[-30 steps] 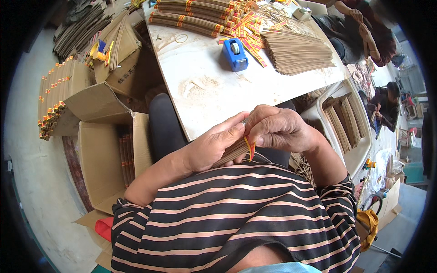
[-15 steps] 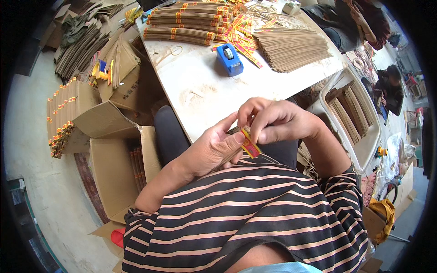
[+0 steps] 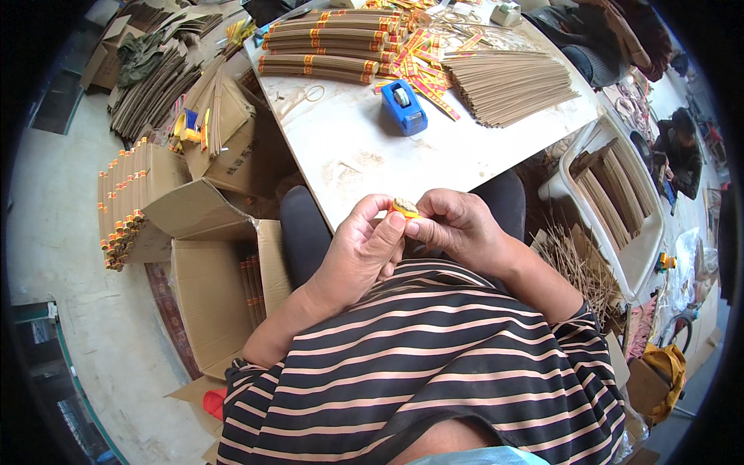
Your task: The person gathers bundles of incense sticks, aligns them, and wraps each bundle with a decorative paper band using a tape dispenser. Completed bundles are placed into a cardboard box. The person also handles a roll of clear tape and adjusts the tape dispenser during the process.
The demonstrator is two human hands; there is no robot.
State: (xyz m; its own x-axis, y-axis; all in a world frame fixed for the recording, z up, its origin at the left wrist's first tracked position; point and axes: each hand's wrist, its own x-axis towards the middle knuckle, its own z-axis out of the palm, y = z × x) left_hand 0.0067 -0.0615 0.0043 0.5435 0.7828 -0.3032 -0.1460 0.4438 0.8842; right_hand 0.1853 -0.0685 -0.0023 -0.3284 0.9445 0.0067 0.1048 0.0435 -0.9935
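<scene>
My left hand (image 3: pixel 363 246) is closed round a bundle of incense sticks (image 3: pixel 404 204), held upright just above my lap with its end facing up. A yellow and red paper label (image 3: pixel 401 215) curves round the bundle near that end. My right hand (image 3: pixel 463 232) pinches the label's side with thumb and fingers. Most of the bundle is hidden behind my hands. On the white table (image 3: pixel 353 136) in front, a blue tape dispenser (image 3: pixel 404 108) stands nearest to them. Beyond it lie loose paper labels (image 3: pixel 422 66) and a spread pile of loose incense sticks (image 3: pixel 508 85).
Wrapped bundles (image 3: pixel 325 50) are stacked at the table's far left. An open cardboard box (image 3: pixel 205 287) holding several bundles stands at my left, with more bundles (image 3: pixel 124 198) behind it. A white plastic tub (image 3: pixel 632 271) of sticks is at my right. Another person (image 3: pixel 682 151) sits farther off.
The label, earlier a flat strip with its end hanging loose, now curves round the bundle. My right hand has come down to the bundle's side. The view has shifted slightly.
</scene>
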